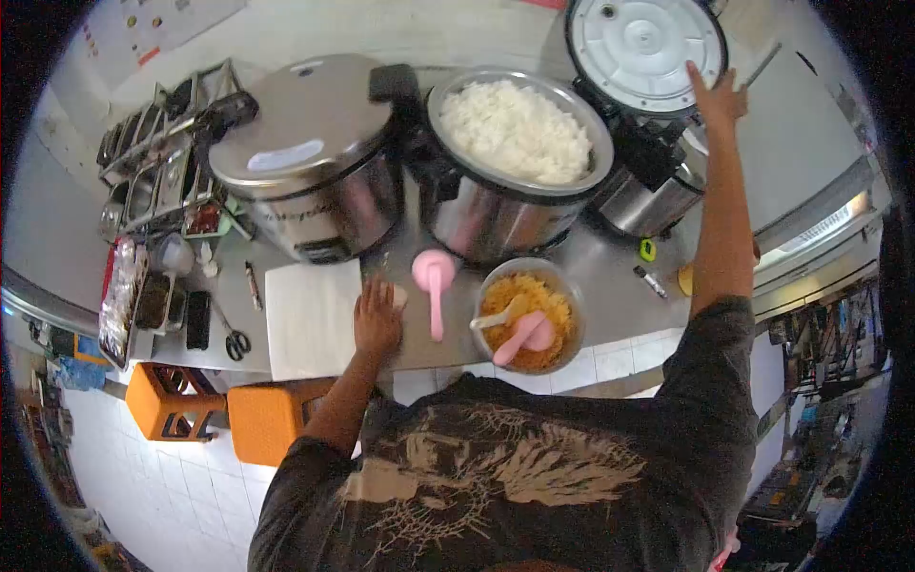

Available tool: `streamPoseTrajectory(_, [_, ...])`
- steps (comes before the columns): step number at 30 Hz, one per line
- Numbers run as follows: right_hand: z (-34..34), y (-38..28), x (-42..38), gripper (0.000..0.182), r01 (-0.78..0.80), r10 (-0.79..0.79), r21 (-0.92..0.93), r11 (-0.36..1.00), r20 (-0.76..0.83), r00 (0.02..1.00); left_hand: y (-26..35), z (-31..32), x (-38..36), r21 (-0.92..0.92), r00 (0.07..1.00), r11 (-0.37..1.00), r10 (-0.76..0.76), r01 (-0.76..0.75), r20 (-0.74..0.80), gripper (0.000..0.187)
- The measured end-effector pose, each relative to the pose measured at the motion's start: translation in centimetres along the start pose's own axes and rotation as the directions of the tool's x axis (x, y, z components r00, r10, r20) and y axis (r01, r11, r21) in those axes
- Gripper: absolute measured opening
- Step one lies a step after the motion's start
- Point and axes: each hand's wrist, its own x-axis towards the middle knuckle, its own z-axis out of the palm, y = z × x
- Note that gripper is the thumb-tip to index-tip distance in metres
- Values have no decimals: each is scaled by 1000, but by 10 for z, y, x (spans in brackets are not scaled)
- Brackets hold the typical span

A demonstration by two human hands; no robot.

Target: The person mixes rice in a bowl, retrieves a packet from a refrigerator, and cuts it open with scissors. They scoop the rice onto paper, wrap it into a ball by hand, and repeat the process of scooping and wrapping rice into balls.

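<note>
My left hand (378, 316) lies with its fingers spread on the counter, at the right edge of a stack of white paper (315, 319). My right hand (720, 98) reaches up to the raised lid (646, 52) of the right cooker (648, 200), fingers apart and touching its rim. White rice (519, 132) fills the open middle cooker (496, 224). A pink ladle (436, 286) rests on the counter before it. To its right, a bowl (577, 334) of yellow rice (553, 286) holds a pink scoop (524, 336) and a pale spoon (500, 315).
A closed cooker (315, 143) stands at the left, beside racks of metal containers (172, 153). Scissors (235, 343), a phone (197, 319) and a marker (254, 286) lie at the counter's left; another marker (651, 281) lies at the right. Orange stools (262, 424) stand below.
</note>
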Motion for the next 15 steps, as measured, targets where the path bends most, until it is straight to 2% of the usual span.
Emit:
streamPoseTrajectory(2, [18, 0, 10, 114, -141, 99, 219, 965, 192, 976, 19, 5, -14, 14, 992, 996, -91, 90, 90, 66])
streamPoseTrajectory(5, [31, -5, 10, 112, -313, 272, 232, 921, 190, 943, 30, -5, -10, 36, 964, 985, -175, 171, 200, 70])
streamPoseTrajectory(6, [21, -6, 11, 107, -364, 325, 313, 877, 170, 930, 34, -9, -9, 36, 954, 982, -190, 187, 233, 71])
streamPoseTrajectory(9, [54, 17, 36, 101, -489, 474, 566, 663, 189, 860, 17, -15, -8, -100, 924, 970, -176, 221, 339, 73])
streamPoseTrajectory(10, [51, 18, 45, 88, -520, 463, 515, 681, 247, 851, -3, 9, -19, -114, 974, 981, -135, 157, 181, 72])
streamPoseTrajectory(13, [40, 14, 39, 77, -436, 357, 555, 709, 250, 900, 15, -23, -16, -330, 976, 920, -186, 212, 109, 72])
streamPoseTrajectory(14, [39, 4, 29, 62, -305, 349, 601, 739, 46, 936, 18, -28, -17, -339, 989, 929, -141, 147, 43, 68])
streamPoseTrajectory(15, [28, -7, 20, 58, -246, 305, 664, 706, 28, 952, 21, -35, -13, -360, 988, 921, -150, 148, 22, 67])
